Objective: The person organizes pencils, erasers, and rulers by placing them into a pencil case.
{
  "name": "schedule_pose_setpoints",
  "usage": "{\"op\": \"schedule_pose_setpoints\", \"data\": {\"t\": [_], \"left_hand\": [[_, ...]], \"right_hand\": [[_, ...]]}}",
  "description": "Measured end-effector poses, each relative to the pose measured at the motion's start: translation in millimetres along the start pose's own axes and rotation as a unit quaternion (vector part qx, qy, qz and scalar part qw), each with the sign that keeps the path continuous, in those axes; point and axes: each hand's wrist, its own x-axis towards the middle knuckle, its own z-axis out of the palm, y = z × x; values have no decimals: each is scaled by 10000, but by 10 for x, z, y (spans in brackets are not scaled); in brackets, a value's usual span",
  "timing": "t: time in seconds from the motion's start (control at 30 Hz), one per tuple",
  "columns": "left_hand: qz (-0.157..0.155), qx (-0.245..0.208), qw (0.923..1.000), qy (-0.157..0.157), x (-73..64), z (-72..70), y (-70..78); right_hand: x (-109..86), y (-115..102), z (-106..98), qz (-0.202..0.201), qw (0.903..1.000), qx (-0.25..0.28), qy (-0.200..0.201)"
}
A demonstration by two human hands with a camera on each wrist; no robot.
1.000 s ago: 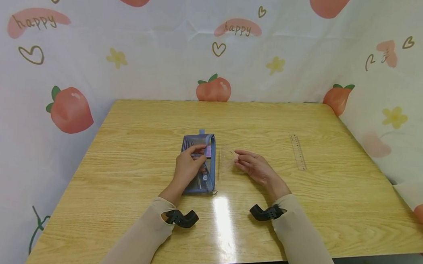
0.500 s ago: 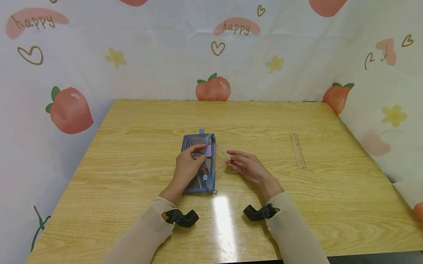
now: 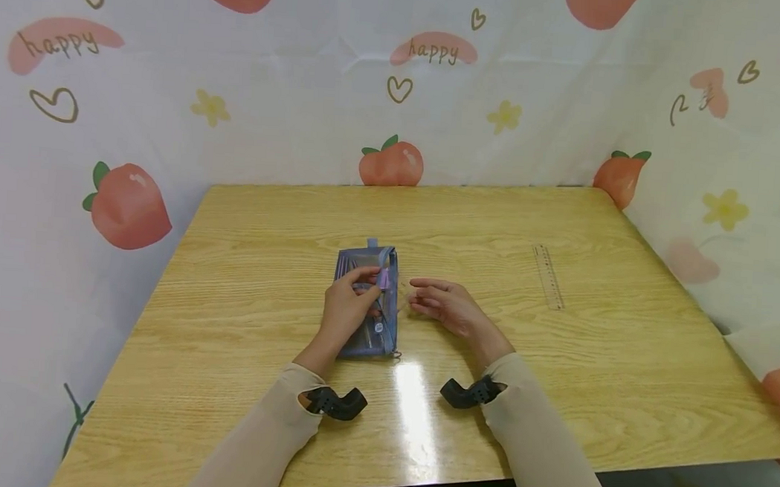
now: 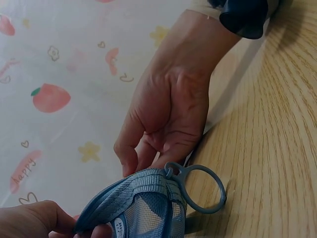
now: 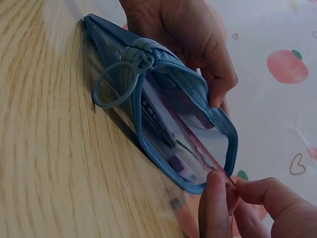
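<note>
My left hand (image 3: 348, 300) pinches the upper lip of a blue mesh pencil case (image 3: 362, 258), which lies on the table. In the right wrist view, the zipped mouth of the pencil case (image 5: 232, 148) gapes towards my right hand (image 5: 290, 210). Thumb and fingers of that hand pinch the end of a thin clear ruler (image 5: 190, 134) with a reddish edge, most of which reaches inside the case. A lilac-and-white eraser-like block (image 5: 182, 167) and a dark pen-shaped item (image 5: 156, 119) lie inside. The left wrist view shows the ring pull (image 4: 208, 206) on the zip.
Another clear ruler (image 3: 549, 277) lies to the right on the wooden table (image 3: 264, 221). A white cloth (image 3: 291, 103) printed with peaches hangs behind and at the sides. The table's front edge runs below my forearms.
My right hand has moved left, carrying the clear ruler from beside the pencil case into its mouth. The left hand and the case have stayed put.
</note>
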Motion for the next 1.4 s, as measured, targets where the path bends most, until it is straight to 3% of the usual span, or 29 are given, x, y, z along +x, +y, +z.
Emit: {"op": "schedule_pose_setpoints", "data": {"t": [0.43,0.73,1.1,1.4], "left_hand": [[30,70,10000,-13,-1,8,1],[30,59,10000,-29,16,11,-4],[60,9,10000,-26,10,-2,-17],[91,-28,9999,-44,17,-3,-11]], "right_hand": [[48,90,134,-19,9971,-733,183],[82,130,239,-165,9860,-1514,673],[119,220,411,-656,9462,-2810,1464],[106,221,496,-1140,9036,-3800,1616]]}}
